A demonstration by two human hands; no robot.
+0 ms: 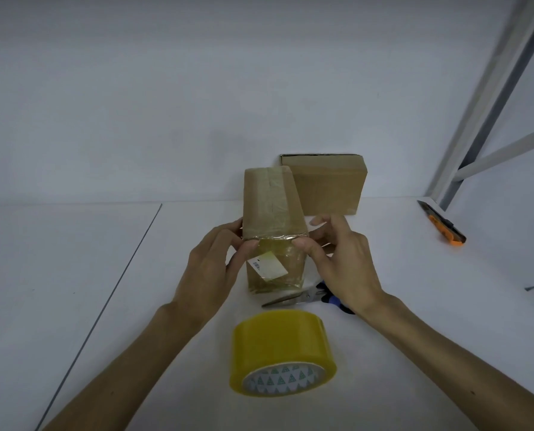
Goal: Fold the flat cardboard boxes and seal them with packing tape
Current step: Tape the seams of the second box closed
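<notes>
a taped cardboard box [273,231] is clamped by the fingers of left hand [211,265] and right hand [343,259]; sealing is judged nearly finished, a second box [327,185] set beyond the fingers.

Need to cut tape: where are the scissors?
Head view, right of centre: the scissors lie on the table, partly under the right hand, between the held box and the tape roll.

Taped box [271,225]: brown, closed, glossy tape along top seam and near edge, white label on near face; tilted, gripped by left hand [211,269] and right hand [343,259]. Second box [329,185]: upright just behind, right. Yellow tape roll [282,353]: in front, core toward viewer.
</notes>
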